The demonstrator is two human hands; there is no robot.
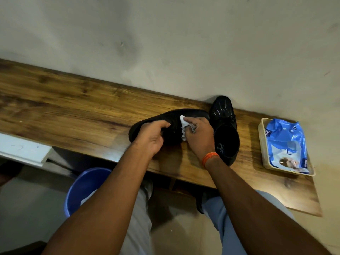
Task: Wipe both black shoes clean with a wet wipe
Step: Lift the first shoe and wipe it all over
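Two black shoes sit on the wooden shelf (73, 107). One shoe (176, 116) lies on its side across the shelf, and my left hand (152, 135) grips its heel end. My right hand (199, 133) pinches a crumpled white wet wipe (184, 126) and presses it against that shoe's side. The second shoe (224, 118) stands upright just to the right, toe toward the wall, glossy, with its opening facing me.
A shallow tray (262, 144) at the shelf's right end holds a blue wet wipe pack (287, 144). Below the shelf stands a blue bucket (81, 184) by my knees. A white board (24, 150) juts out at the left. The wall runs directly behind the shelf.
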